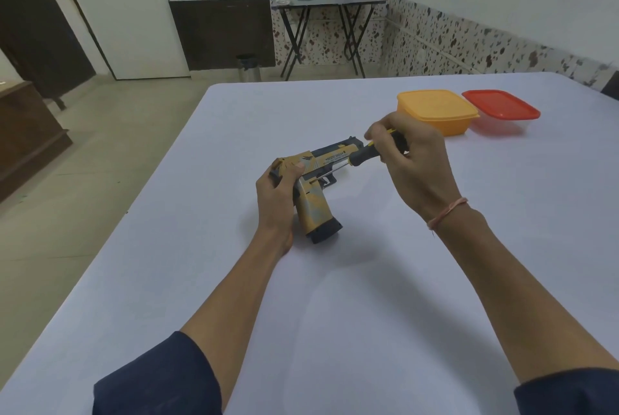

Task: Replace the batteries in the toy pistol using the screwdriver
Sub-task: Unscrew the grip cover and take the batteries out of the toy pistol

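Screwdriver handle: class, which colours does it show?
Black with yellow, on the screwdriver in the right hand; head view.

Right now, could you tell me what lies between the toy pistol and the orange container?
The right hand gripping the screwdriver, seen from the head view.

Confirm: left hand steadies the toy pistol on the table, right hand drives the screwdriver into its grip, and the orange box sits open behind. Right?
Not quite. The head view shows the orange box closed, its lid on. The rest holds: the left hand steadies the toy pistol on the table, and the right hand drives the screwdriver into its grip.
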